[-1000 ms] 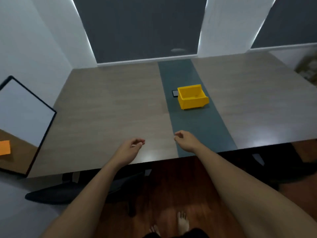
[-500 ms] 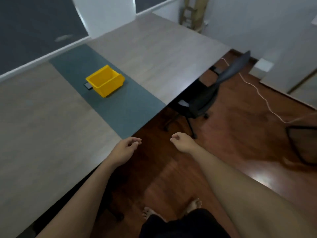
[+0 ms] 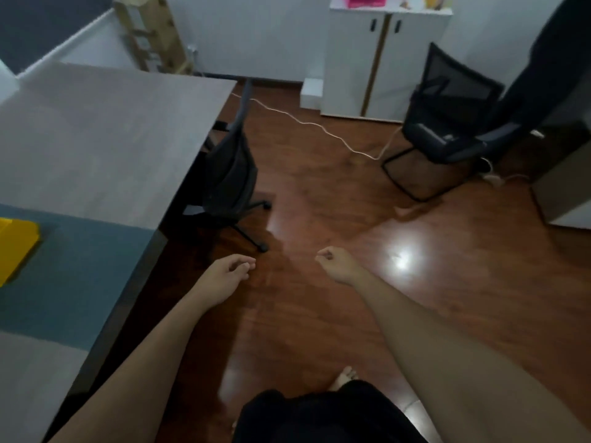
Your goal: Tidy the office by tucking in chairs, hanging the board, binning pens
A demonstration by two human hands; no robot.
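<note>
**Both hands hovering empty beside the table, chairs standing ahead**

The left hand and the right hand are hanging side by side at the centre of the frame, over the wooden floor. The fingers of both are curling loosely and gripping nothing.

The grey table is filling the left side of the frame. A yellow bin is sitting on its teal strip, cut by the left edge of the frame. A black swivel chair is standing at the table's edge, left of centre, with its seat under the top and its back and wheeled base showing. A black mesh chair is standing well apart from the table at the upper right, just beside a white cabinet. A pale cable is trailing across the floor between the two chairs. A bare foot is showing at the bottom centre.
</note>
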